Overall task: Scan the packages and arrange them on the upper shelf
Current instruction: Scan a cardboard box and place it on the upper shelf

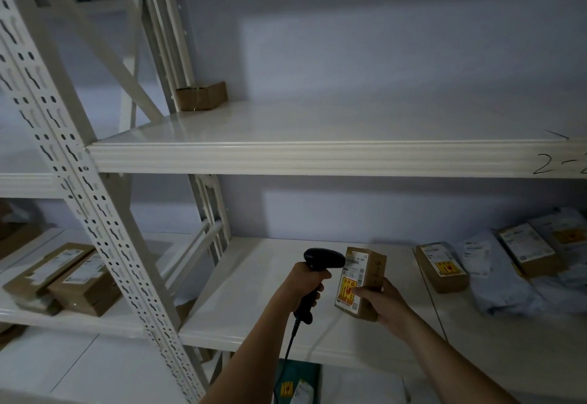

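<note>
- Dim storeroom light falls on pale metal racking against a grey wall; the upper shelf (317, 130) runs across the view well above both hands, and the lower shelf (254, 292) lies beneath and behind them.
- Progress looks early: only one small brown box (201, 96) sits on the upper shelf, far up and to the left of the hands in the back corner, and the rest of that shelf is bare.
- What remains: a heap of boxes and grey mailer bags (508, 263) lies on the lower shelf to the right of the right hand, apparently waiting to be scanned and lifted.
- More brown parcels (63, 276) sit on the neighbouring rack, well left of the left hand; whether they belong to this job I cannot tell.
- The left hand (306, 283) has its grip wrapped round the handle of a black corded scanner (322, 260), whose head points right and sits just beside the package's label.
- The right hand (386, 303) holds the package (362, 279) in a closed grip at its lower right edge, thumb on the front.
- The package is a small brown carton held upright and slightly tilted over the lower shelf, label facing the scanner: a white shipping label with barcodes, a yellow and red sticker below it, and handwritten marks on its side, too blurred to read.
</note>
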